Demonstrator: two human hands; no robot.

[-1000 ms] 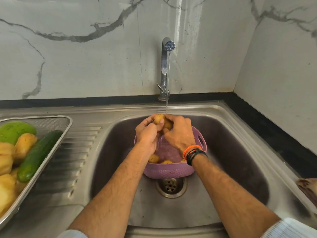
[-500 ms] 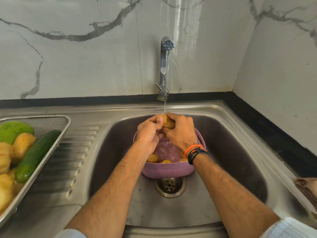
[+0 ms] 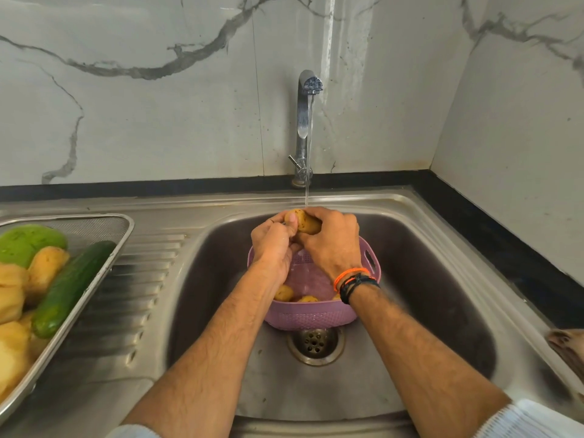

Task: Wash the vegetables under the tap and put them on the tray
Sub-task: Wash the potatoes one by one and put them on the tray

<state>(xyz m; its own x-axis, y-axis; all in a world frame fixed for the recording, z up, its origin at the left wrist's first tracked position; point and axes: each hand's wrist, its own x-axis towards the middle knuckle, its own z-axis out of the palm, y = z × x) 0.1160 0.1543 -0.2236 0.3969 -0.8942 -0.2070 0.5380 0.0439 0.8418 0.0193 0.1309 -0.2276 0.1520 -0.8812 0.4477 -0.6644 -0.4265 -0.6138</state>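
Observation:
A yellow-brown potato (image 3: 304, 222) is under the thin stream from the tap (image 3: 304, 121). My left hand (image 3: 274, 248) and my right hand (image 3: 331, 245) both grip it from either side, over a purple plastic basket (image 3: 309, 317) standing in the sink (image 3: 442, 279). A few more potatoes (image 3: 284, 293) lie in the basket's bottom, partly hidden by my wrists. At the far left a metal mesh tray (image 3: 104, 245) holds washed potatoes (image 3: 47, 263), a cucumber (image 3: 71, 287) and a light green vegetable (image 3: 28, 243).
The sink drain (image 3: 315, 343) lies just in front of the basket. A ribbed steel draining board (image 3: 142, 295) runs between tray and basin. Marble walls close the back and right. A brown object (image 3: 567, 343) pokes in at the right edge.
The potato has turned between my fingers under the stream, showing more of its length now. Both hands stay over the basket.

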